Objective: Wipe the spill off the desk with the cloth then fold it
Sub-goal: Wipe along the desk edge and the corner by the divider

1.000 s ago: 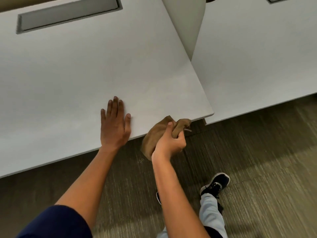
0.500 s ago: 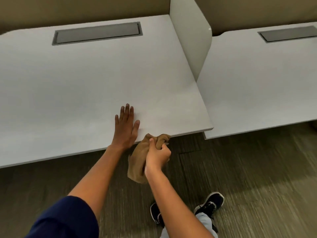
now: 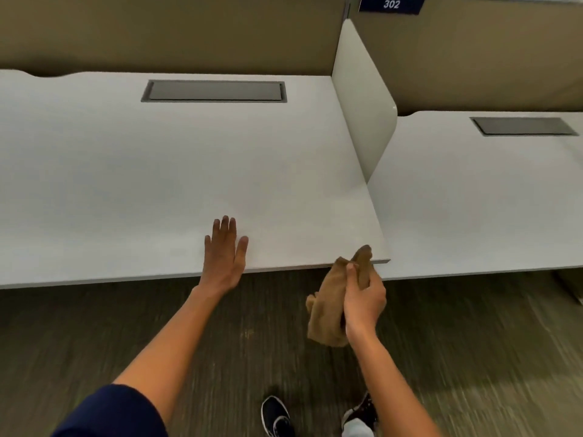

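cloth (image 3: 331, 307) is hanging bunched in the right hand (image 3: 362, 302), which is gripping it with curled fingers just off the tabletop's (image 3: 157, 171) front edge, by its front-right corner. Top tip of the cloth is overlapping that corner edge; can't tell if it's touching. Vs 0.5 s ago: cloth and right hand are sitting further right along the front edge, well apart from the left hand (image 3: 224, 253) now instead of just beside it. Left hand is still lying flat, fingers straight, pressing the tabletop at the front edge, holding nothing.

View is also pulling back: more of the back panel (image 3: 176, 33) is showing, plus a "302" sign (image 3: 391, 4) at top.

Hard to read: no spill is making itself out on the tabletop. Floor (image 3: 473, 357) is motion-blurred. Shoes (image 3: 277, 416) are getting cut off at the bottom edge; the cloth's lower part is partly hiding behind the right wrist.
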`<state>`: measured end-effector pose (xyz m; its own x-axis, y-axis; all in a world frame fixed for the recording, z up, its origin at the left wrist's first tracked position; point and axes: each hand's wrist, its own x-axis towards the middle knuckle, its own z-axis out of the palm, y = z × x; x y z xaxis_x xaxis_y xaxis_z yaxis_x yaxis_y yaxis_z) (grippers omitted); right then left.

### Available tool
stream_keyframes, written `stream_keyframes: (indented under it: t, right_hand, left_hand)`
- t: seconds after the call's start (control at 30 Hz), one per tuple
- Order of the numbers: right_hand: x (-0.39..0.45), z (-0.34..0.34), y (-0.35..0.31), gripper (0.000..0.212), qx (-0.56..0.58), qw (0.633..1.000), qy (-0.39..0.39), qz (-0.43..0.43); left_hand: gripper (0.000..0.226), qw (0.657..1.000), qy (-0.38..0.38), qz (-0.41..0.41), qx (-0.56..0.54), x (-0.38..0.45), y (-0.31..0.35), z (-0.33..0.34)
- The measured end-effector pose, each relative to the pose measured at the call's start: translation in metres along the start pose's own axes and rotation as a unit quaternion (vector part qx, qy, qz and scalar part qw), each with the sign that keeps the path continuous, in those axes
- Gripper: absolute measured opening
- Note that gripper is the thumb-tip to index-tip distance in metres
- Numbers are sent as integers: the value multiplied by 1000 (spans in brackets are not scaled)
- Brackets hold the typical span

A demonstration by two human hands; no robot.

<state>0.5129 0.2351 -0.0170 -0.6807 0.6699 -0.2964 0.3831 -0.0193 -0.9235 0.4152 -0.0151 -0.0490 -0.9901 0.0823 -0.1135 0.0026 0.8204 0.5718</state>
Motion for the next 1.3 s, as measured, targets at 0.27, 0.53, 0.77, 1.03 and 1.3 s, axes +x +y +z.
stream_keyframes:
  t: [0.27, 0.53, 0.77, 1.03, 1.3]
  right_hand:
    - [75, -23, 2, 50, -375, 903, -131, -164]
    - [42, 16, 10, 59, -341, 915, -156, -147]
    - [-13, 66, 16, 53, -317, 892, -239, -216]
    - [-8, 62, 13, 57, -385, 832, -331, -224]
    - [-36, 77, 23, 65, -263, 825, -473, -163]
  left_hand:
    - [66, 988, -8, -38, 152, 6, -49, -22]
    - [74, 980, -8, -35, 194, 6, -61, -14]
    - [71, 979, -15, -41, 200, 4, -58, -15]
    - [71, 980, -31, -43, 192, 5, -58, -18]
    - [64, 987, -71, -58, 134, 10, -58, -26]
